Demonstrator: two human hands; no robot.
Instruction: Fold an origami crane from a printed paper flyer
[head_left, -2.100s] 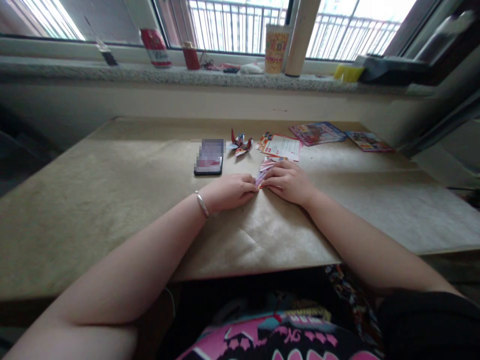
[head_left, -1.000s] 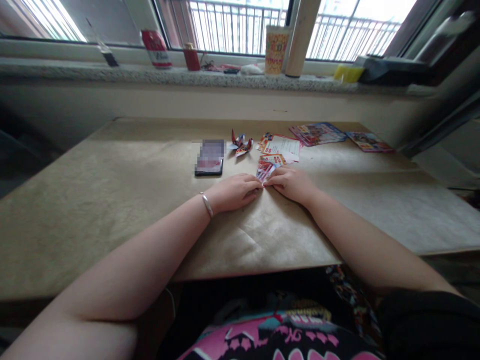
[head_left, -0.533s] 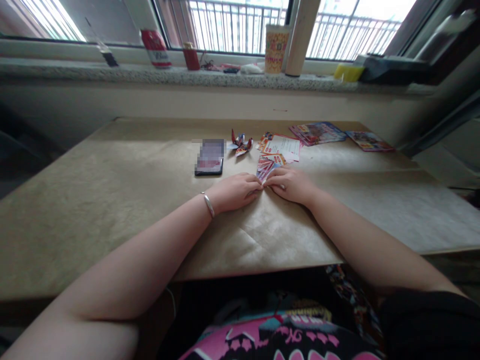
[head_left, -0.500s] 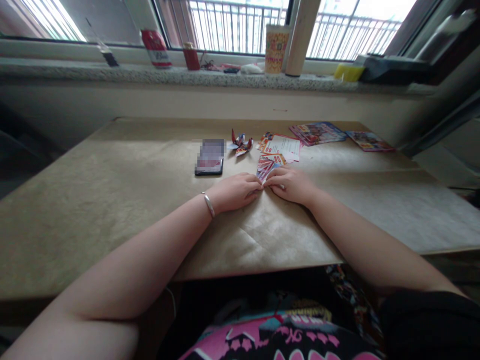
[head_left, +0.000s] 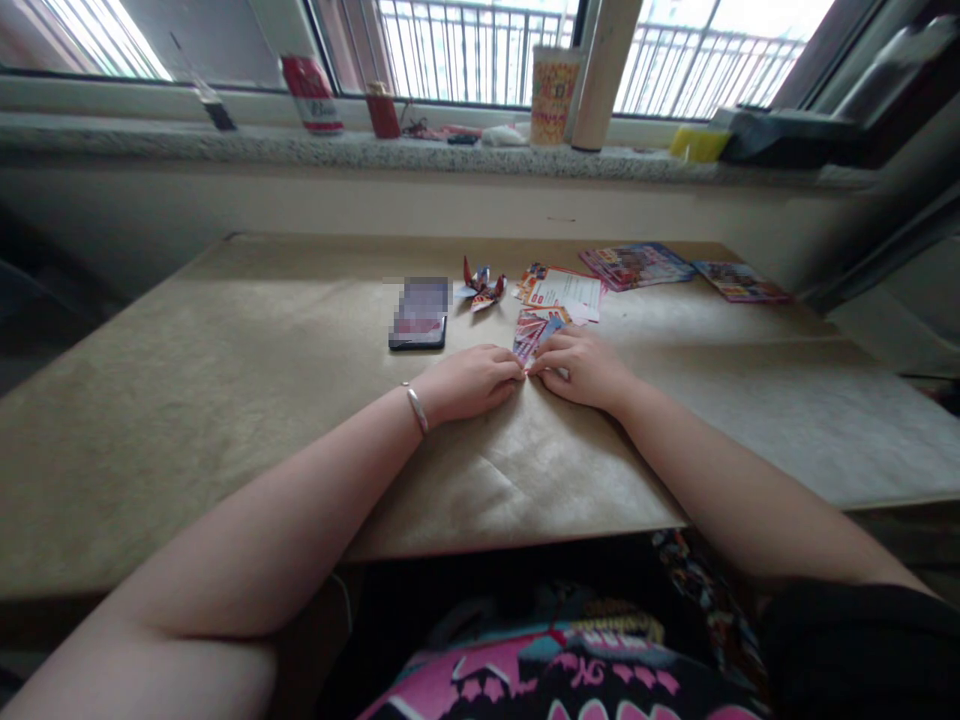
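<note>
A small folded piece of printed colourful paper (head_left: pixel 534 334) lies on the brown paper-covered table (head_left: pixel 225 380), pointing away from me. My left hand (head_left: pixel 466 382) and my right hand (head_left: pixel 581 365) meet at its near end, fingertips pinching and pressing the paper down against the table. The near part of the paper is hidden under my fingers. A silver bangle sits on my left wrist. A finished folded paper crane (head_left: pixel 482 285) stands just beyond.
A phone (head_left: pixel 418 314) lies left of the crane. Printed leaflets (head_left: pixel 568 293) and magazines (head_left: pixel 637 264), (head_left: pixel 739 281) lie at the back right. The windowsill holds a cup (head_left: pixel 553 96), a red can (head_left: pixel 311 94) and small items.
Since two seconds ago my hands slid toward the near end of the paper, exposing more of it. In the last half second almost nothing has moved.
</note>
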